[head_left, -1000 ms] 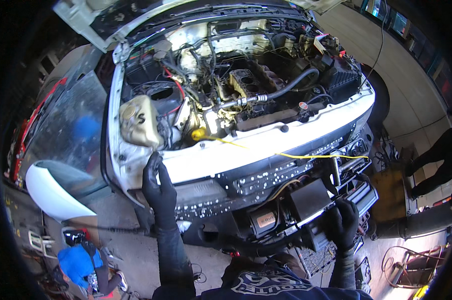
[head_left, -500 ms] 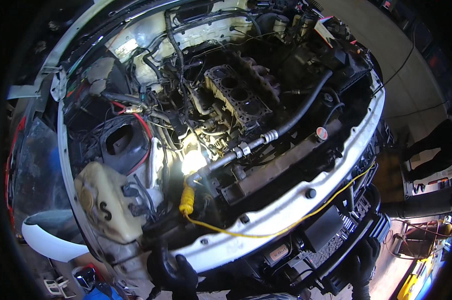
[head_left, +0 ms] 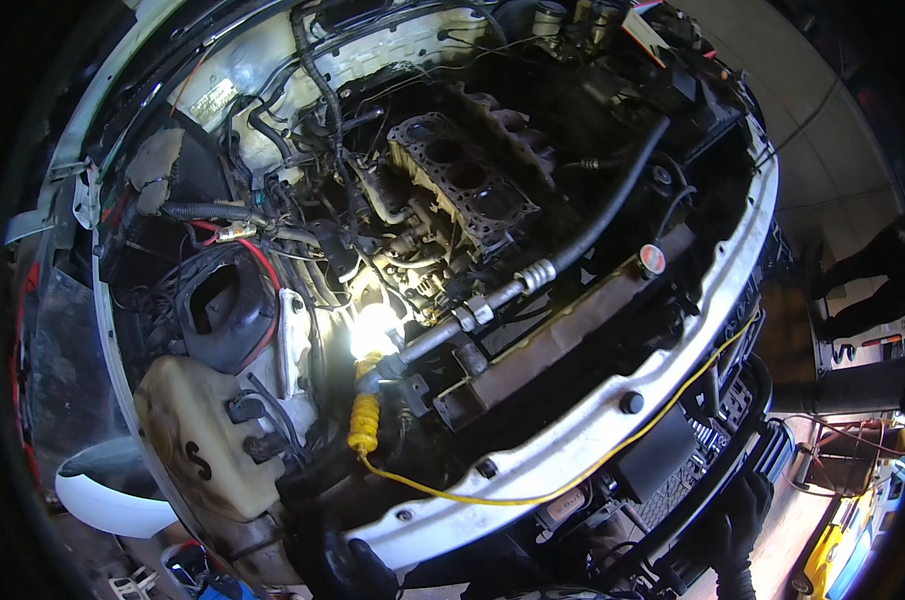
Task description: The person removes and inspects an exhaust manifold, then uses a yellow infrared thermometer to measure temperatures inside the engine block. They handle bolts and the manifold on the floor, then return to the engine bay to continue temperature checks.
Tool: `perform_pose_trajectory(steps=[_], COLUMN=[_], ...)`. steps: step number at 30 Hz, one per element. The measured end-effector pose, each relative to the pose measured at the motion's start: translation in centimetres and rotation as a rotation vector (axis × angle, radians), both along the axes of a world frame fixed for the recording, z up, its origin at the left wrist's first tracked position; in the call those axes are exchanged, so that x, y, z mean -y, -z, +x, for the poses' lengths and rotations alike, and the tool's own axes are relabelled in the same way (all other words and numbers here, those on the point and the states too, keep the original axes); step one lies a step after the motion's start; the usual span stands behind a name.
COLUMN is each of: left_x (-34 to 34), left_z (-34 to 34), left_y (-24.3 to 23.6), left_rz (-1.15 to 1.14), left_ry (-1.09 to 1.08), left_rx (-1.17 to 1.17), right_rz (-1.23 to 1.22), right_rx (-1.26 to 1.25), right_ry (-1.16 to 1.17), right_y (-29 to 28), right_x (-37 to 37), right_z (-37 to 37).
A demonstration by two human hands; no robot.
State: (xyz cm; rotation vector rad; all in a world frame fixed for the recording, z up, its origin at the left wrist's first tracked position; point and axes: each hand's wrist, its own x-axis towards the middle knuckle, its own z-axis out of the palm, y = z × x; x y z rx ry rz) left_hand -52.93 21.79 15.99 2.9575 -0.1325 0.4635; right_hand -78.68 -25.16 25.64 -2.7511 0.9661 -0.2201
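Observation:
My right hand, in a black glove, is closed over the outer edge of the dark front bumper at the lower right. At the lower left, my black-gloved left hand is at the left end of the white front crossmember. Its thumb side shows, but the other fingers are lost in shadow, so its grip is hard to make out. A lit work lamp with a yellow handle hangs behind the crossmember, and its yellow cord runs along the front.
In the open engine bay sits a bare engine block, its cylinders exposed. A radiator with a thick black hose lies before it. A yellowed plastic reservoir stands at the left. Yellow equipment is on the floor at the right.
The view has shifted, so the engine bay sits slightly further left and the reservoir and lamp lower. My left hand appears lower and more cut off by the frame; my right hand stays at the bumper.

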Motion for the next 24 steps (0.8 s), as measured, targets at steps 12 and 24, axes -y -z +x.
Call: perform_pose_trajectory(steps=[12, 24], left_x=[5.5, 10.3], left_z=[3.5, 2.7], left_y=[-4.9, -7.4], left_rz=[-0.318, -0.533], left_ry=[0.105, 0.071], left_rx=[0.231, 0.258], right_rz=[0.100, 0.122], right_rx=[0.223, 0.369], right_ry=[-0.004, -0.098], right_y=[-0.5, 0.5], right_x=[0.2, 1.6], right_z=[-0.8, -2.6])
